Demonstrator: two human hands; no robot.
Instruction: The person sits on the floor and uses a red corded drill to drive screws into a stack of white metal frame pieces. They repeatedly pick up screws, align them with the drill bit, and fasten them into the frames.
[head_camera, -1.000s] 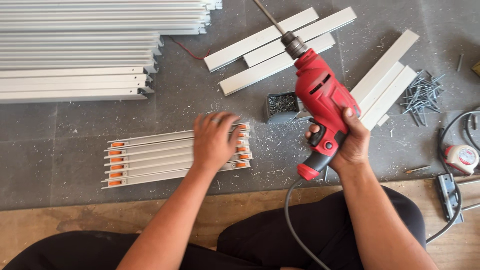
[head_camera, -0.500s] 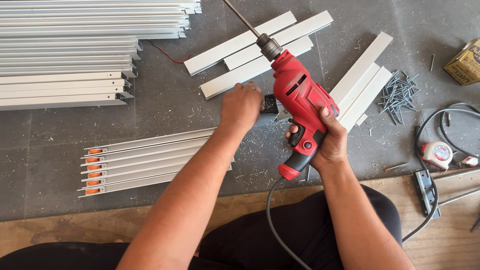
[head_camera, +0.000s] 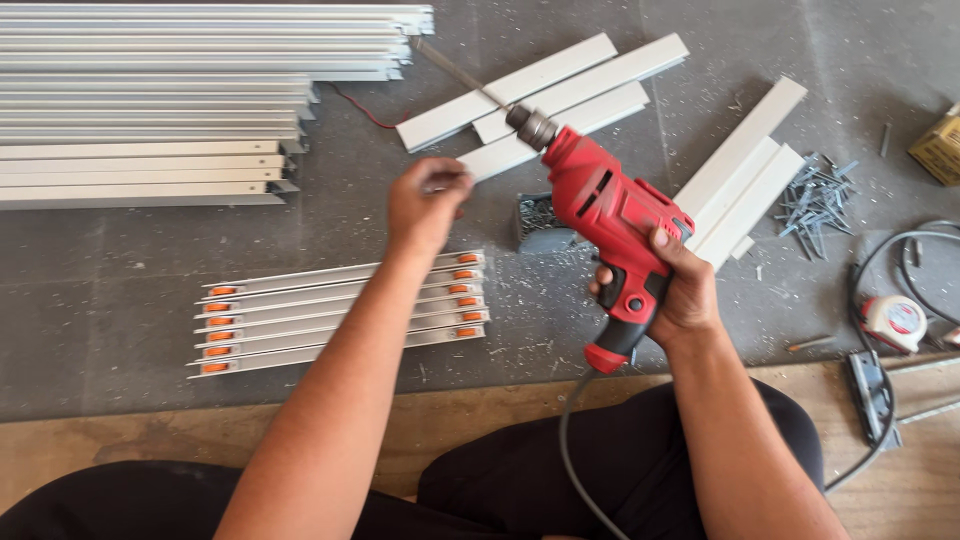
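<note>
Drill (head_camera: 610, 215) work here depends on a firm pistol grip, and the right hand (head_camera: 675, 290) has it: the fingers wrap the red handle fully, with the bit (head_camera: 462, 75) slanting up and left over the grey floor (head_camera: 100, 290). The left hand (head_camera: 425, 205) hovers between the drill and the row of slide rails (head_camera: 340, 310), its fingers drawn together as if pinching something small, though I cannot tell whether it holds anything. Good practice, in my judgement, is to keep that hand clear of the bit's line and to let the cord (head_camera: 580, 470) trail free past the knees. Room is tight: short white strips (head_camera: 545, 95) lie just beyond the bit, a box of screws (head_camera: 540, 222) sits beside the drill body, loose nails (head_camera: 815, 200) are scattered to the right, and long stacked bars (head_camera: 160, 100) fill the far left.
</note>
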